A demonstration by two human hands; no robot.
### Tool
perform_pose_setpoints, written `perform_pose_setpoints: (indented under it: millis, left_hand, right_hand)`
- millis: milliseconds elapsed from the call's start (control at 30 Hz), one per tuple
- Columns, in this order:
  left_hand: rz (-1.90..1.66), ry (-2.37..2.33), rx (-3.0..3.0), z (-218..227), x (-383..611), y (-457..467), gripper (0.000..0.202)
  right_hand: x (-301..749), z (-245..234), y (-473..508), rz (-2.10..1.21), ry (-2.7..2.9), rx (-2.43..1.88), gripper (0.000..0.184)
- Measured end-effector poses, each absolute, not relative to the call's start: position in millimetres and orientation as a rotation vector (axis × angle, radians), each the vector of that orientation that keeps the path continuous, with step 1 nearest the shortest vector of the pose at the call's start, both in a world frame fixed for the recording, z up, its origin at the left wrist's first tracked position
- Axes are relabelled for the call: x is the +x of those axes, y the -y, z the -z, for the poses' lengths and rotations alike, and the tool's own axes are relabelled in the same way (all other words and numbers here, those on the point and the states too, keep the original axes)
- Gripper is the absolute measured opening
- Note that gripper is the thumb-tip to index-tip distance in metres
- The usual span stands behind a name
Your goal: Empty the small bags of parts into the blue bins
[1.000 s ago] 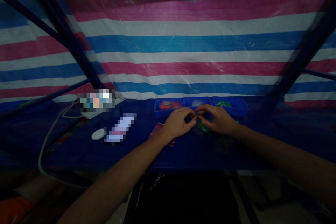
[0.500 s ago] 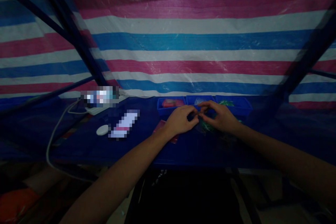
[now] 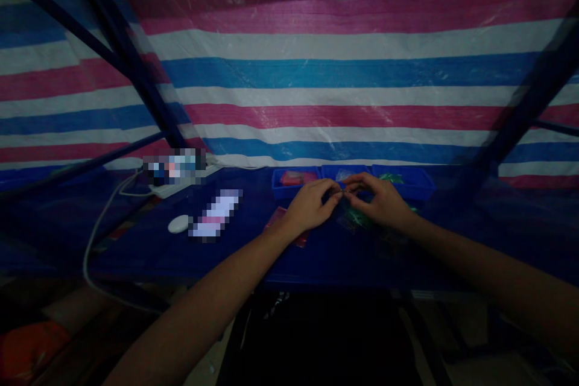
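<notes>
Small item (image 3: 342,192), left hand (image 3: 313,204) and right hand (image 3: 380,201) pinching it, direction, long axis unclear (tiny)

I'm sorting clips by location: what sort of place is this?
Probably a makeshift work stall: a striped plastic sheet hangs behind a blue table with small blue bins on it.

A striped sheet (image 3: 325,72) hung behind the worktop (image 3: 251,208), flanked by slanting dark posts (image 3: 147,96). At the left lay a white round object (image 3: 178,224) beside a pixelated pale slab (image 3: 216,215); a white cable (image 3: 85,256) drooped past the worktop's edge. Something orange (image 3: 34,347) showed low down.
</notes>
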State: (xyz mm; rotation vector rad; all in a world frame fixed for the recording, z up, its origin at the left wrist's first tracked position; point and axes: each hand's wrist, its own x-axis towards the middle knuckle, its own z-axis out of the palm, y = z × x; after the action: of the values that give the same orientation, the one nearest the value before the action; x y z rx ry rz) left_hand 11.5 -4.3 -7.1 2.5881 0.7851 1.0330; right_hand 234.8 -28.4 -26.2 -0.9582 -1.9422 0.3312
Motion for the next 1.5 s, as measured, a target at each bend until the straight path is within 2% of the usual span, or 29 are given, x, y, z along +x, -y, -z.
perform_pose_setpoints:
  millis: [267,433,500,867,1067,1167,1367,1500]
  left_hand:
    - [-1.052,-0.877,2.534,7.7,10.4,1.8,0.022]
    - [-1.024,-0.815,2.407,8.6,11.4,3.8,0.028]
    - [-1.027,-0.706,2.294,9.7,12.6,3.0,0.027]
    - [-1.159,-0.774,2.067,23.8,13.8,-15.8,0.017]
    - [-1.121,-0.765,2.026,24.3,12.1,-14.7,0.016]
    - [-1.110,-0.766,1.990,23.7,12.1,-12.8,0.022]
    - [-1.194,-0.672,1.869,24.2,15.7,-13.1,0.045]
    - [-1.193,-0.677,1.880,25.7,15.5,-16.3,0.047]
  right_hand:
    - [235.3,32.6,20.3,-0.483,1.828,-0.981,0.032]
    - [235.7,22.9,25.2,-0.243,1.920,-0.951,0.011]
    - [235.9,20.2,26.1,-0.147,1.959,-0.903,0.007]
    - [237.6,22.0,23.7,-0.106,2.048,-0.890,0.013]
    - [233.8,16.3,30.1,-0.260,2.061,-0.835,0.021]
    - [231.1,13.4,33.7,-0.322,2.087,-0.802,0.027]
    - [231.3,11.1,35.0,-0.318,2.058,-0.786,0.026]
    - [231.7,9.3,35.7,-0.314,2.066,-0.778,0.029]
